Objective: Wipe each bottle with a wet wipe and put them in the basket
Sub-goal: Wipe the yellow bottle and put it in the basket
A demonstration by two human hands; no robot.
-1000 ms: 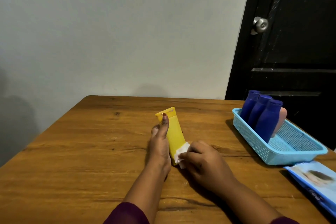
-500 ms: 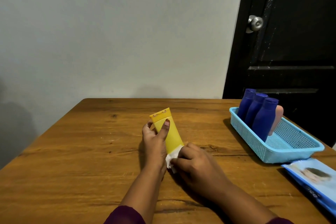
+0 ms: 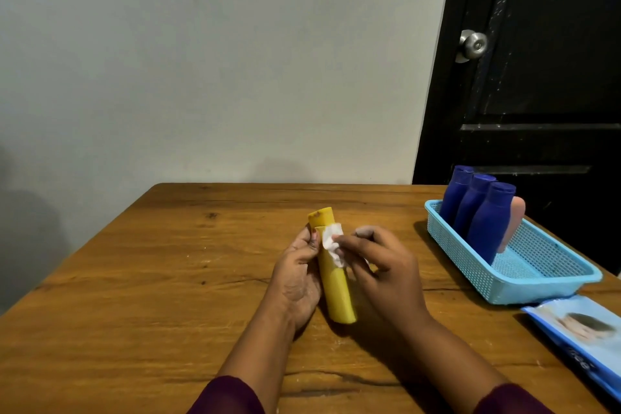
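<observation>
left hand (image 3: 297,282) grips yellow tube (image 3: 332,265) at table centre, long axis 12-to-6, cap end at 6. right hand (image 3: 386,274) pinches wet wipe (image 3: 332,244) on its upper part. basket (image 3: 524,279) lies at 3 o'clock, nearer the right hand.

Well behind the left hand (image 3: 295,282) I see a dark maroon fabric sleeve (image 3: 228,397); a matching dark maroon sleeve (image 3: 510,400) sits behind the right hand (image 3: 386,276), forearms bare between.

bare wooden table (image 3: 161,265) left, basket (image 3: 537,289) and wipes pack (image 3: 578,336) crowding right edge
</observation>
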